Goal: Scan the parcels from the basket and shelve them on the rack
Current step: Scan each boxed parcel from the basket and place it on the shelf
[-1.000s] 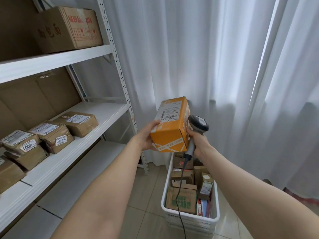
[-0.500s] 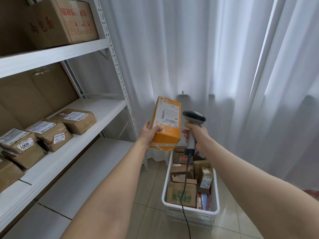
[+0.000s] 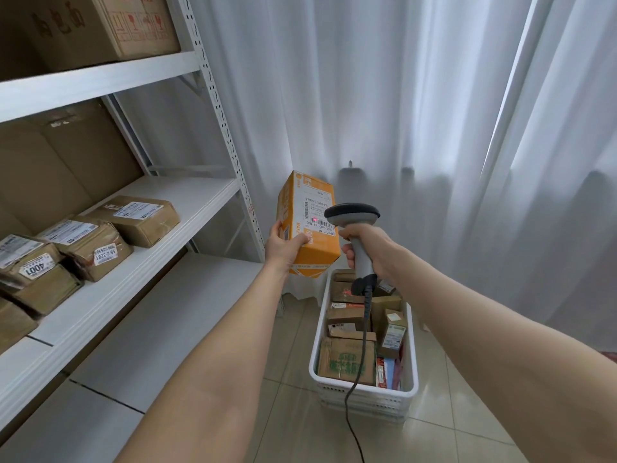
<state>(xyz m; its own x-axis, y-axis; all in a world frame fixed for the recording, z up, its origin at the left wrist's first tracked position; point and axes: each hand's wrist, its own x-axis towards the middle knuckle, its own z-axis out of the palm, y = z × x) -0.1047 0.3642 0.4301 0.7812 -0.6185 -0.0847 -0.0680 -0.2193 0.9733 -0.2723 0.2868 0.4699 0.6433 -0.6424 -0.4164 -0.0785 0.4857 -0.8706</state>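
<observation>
Rack point(image 3: 200, 198) at left, white, with brown parcels point(image 3: 140, 218) lying flat on its middle board and bare board past them toward the far end. Curtain point(image 3: 400, 95) across the far side. Basket point(image 3: 384, 396) on the floor at near right, below both hands, holding others, judged not yet scanned.

Box point(image 3: 320, 252), orange, held up between rack post and scanner, above the far end of the basket and clear of it. Stands on end, long axis nearly upright, leaning a little left, printed face turned near-right. Left hand point(image 3: 283, 245) grasping its lower near corner, thumb across the printed face, fingers round the left side and mostly out of sight. Right hand point(image 3: 370, 248) clenched round the scanner grip; trigger finger hidden, so cannot tell whether pressed. Scanner point(image 3: 352, 213) just right of the box, head level with the print, close but seemingly apart. Cable point(image 3: 359, 362) dropping from the grip across the basket and over its near rim.

Label point(image 3: 317, 198) white, running along the long axis. Red dot point(image 3: 315, 219) low on it, by the barcode: judged to be the scan in hand.

Shelving next, probably. Rack to the left of the box, on the side of the hand holding it, hence likely a swing left with that hand alone. Worth laying the long axis flat before setting down, to match the parcels there. Grip at one corner only; slip during the swing possible.
</observation>
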